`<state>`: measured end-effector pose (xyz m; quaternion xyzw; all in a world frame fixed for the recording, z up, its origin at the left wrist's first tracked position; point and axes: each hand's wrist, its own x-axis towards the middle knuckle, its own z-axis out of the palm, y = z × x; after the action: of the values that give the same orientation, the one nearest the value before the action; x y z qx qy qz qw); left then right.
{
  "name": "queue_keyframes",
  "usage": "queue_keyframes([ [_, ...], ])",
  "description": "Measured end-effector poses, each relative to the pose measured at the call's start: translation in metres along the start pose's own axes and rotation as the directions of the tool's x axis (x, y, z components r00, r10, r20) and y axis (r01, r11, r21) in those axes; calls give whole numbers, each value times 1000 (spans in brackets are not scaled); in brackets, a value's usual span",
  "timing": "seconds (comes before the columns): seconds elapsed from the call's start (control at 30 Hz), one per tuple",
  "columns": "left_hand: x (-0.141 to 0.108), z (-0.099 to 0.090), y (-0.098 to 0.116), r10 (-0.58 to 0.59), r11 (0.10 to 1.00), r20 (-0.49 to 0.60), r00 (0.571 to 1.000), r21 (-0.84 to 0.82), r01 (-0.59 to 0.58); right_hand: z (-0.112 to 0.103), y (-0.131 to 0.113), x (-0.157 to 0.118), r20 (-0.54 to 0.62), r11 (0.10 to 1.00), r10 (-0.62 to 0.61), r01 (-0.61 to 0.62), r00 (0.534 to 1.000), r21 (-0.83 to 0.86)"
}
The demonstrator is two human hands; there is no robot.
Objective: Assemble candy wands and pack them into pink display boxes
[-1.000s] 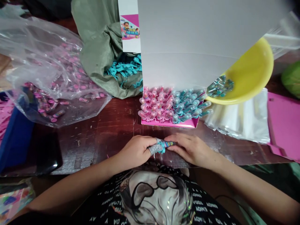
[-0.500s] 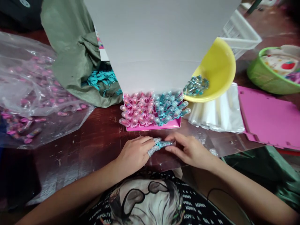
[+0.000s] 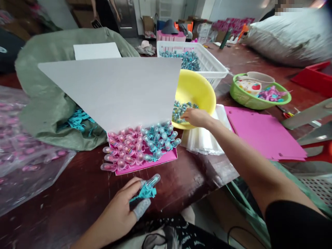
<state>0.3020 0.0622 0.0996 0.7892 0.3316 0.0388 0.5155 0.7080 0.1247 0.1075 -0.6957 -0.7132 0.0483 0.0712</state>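
My left hand [image 3: 120,209], with grey wrapping on its thumb and a finger, is closed on a teal plastic piece with a clear capsule [image 3: 149,188] on it. This sits just in front of a pink display box [image 3: 146,164] holding rows of pink capsules [image 3: 127,148] on the left and teal capsules [image 3: 159,140] on the right. My right hand [image 3: 198,117] reaches into a yellow bowl [image 3: 204,91]. Its fingers are bent together against small shiny teal-capped tubes [image 3: 178,109]; whatever lies between the fingertips is hidden.
The box's white lid [image 3: 129,90] stands up behind it. Left are a clear bag of pink pieces [image 3: 23,138] and a green sack [image 3: 46,114] with teal pieces. Right are plastic bags [image 3: 204,141], pink sheets [image 3: 264,131], a green basin [image 3: 246,98]; behind, a white basket [image 3: 215,69].
My right hand has left the teal piece and moved into the yellow bowl. My left hand still holds the piece, now with its capsule pointing up and right. The view has turned and lifted.
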Motion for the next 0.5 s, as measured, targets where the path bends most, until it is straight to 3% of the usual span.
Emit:
queue_keyframes([
  [0.07, 5, 10, 0, -28, 1000, -11, 1000, 0, 28, 12, 7, 26, 103, 998, -57, 59, 993, -17],
  [0.13, 11, 18, -3, -46, 999, -32, 998, -15, 46, 22, 6, 38, 135, 995, -98, 99, 986, 2],
  [0.3, 17, 28, -16, -83, 984, -60, 995, -165, 72, 30, 18, 42, 137, 985, -152, 139, 979, 99],
  [0.4, 17, 29, -20, -103, 931, -32, 994, -355, 85, 18, 26, 26, 28, 979, -96, 90, 995, 185],
  [0.5, 15, 24, -21, -99, 889, -38, 994, -451, 71, 0, 1, -20, -111, 950, -7, 42, 994, 310],
])
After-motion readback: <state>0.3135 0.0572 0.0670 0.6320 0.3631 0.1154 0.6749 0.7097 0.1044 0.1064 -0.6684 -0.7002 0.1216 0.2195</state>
